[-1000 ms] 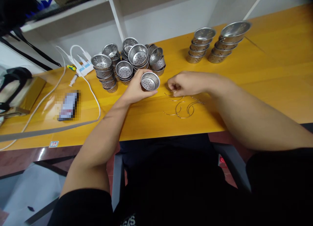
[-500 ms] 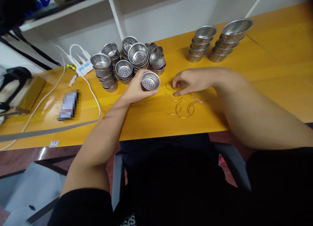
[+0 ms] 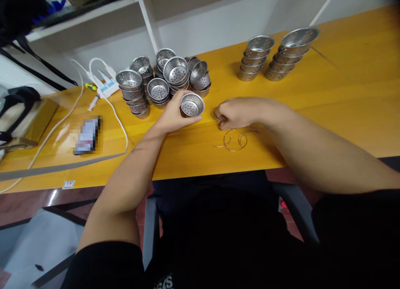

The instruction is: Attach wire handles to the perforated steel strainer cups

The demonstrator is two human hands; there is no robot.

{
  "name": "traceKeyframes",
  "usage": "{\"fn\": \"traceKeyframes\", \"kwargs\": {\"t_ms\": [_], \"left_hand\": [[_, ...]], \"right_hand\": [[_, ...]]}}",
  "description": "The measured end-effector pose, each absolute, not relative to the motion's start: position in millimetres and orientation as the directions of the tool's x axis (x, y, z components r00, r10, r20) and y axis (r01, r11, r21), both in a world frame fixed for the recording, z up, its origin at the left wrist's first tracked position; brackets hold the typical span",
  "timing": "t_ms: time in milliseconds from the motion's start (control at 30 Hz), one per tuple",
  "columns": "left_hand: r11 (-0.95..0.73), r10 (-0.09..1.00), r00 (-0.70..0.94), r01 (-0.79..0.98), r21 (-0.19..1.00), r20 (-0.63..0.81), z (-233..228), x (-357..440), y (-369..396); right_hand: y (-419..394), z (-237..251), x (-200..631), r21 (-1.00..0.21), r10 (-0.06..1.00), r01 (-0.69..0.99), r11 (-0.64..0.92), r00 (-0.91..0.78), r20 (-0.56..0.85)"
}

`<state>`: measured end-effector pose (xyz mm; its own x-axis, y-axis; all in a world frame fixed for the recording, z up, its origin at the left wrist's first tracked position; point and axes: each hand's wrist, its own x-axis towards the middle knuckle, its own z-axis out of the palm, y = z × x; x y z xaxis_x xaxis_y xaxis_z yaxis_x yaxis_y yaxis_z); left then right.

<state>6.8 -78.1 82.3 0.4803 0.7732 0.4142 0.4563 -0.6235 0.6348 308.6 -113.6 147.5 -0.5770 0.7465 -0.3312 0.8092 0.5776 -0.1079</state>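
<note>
Head view. The left hand (image 3: 170,116) is wrapped around one perforated cup (image 3: 191,105), holding it upright with its mouth open to the camera; no wire is seen on this cup. Just to that hand's right, the right hand (image 3: 237,113) rests on the table (image 3: 343,97) with its fingers curled together over a wire loop (image 3: 215,115); whether the wire is truly pinched cannot be told. Nearer the body than the right hand lie several more loose wires (image 3: 234,139), touching one another. Beyond the left hand stands a crowded cluster of cups (image 3: 162,78), some stacked, some tipped. Well beyond the right hand, two neat stacks (image 3: 275,56) of cups stand side by side. Judged from this layout, the two stacks are likely finished pieces and the cluster the stock still to be handled, so most of the work remains. Left of the left hand lie a white cable (image 3: 115,114) and a phone (image 3: 86,135).
</note>
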Motion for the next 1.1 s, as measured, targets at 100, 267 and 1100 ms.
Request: {"fn": "traceKeyframes", "kwargs": {"t_ms": [100,267,1100], "left_hand": [[-0.626,0.771,0.483,0.458,0.631,0.415,80.1,5.6,-76.1],[-0.621,0.774,0.478,0.441,0.648,0.415,70.4,4.2,-69.6],[-0.565,0.646,0.718,0.219,0.795,0.261,85.0,20.4,-94.5]], "right_hand": [[-109.6,148.2,317.2,-0.198,0.743,0.783,0.59,-0.622,-0.247],[-100.5,155.0,333.0,-0.361,0.798,0.764,0.535,-0.597,-0.08],[-116.5,143.0,293.6,-0.597,0.899,0.675,0.434,-0.362,0.245]]}}
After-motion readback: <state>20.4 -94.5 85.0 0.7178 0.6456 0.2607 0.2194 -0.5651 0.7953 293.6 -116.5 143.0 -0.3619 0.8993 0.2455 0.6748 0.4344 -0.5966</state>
